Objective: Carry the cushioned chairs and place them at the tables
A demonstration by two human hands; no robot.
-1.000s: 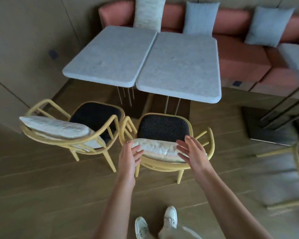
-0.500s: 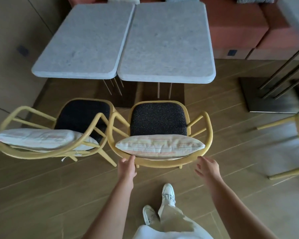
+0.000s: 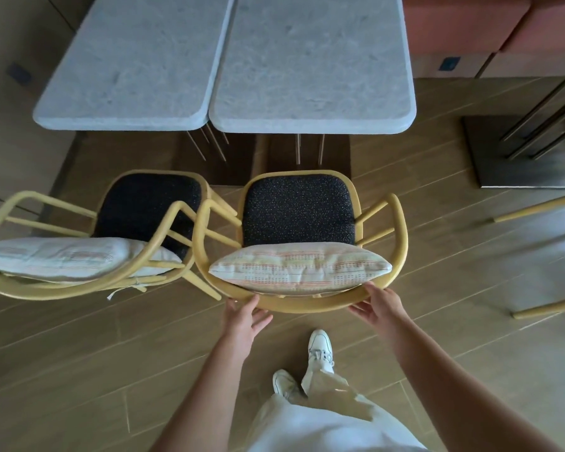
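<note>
Tables (image 3: 310,70): two grey slabs standing side by side at the far side, edges touching.
Left chair (image 3: 88,236): sitting near the left table, pale cushion resting on its back rail.
Right chair (image 3: 299,243): facing the right table, cushion (image 3: 299,267) lying on the dark seat against the back rail.
Change: hands dropping from the cushion to the rail; probably nudging the chair into place.
Left hand (image 3: 242,321): fingers spread, touching the rail's underside, gripping nothing.
Right hand (image 3: 380,305): fingers relaxed, touching the rail, not curling round it.
</note>
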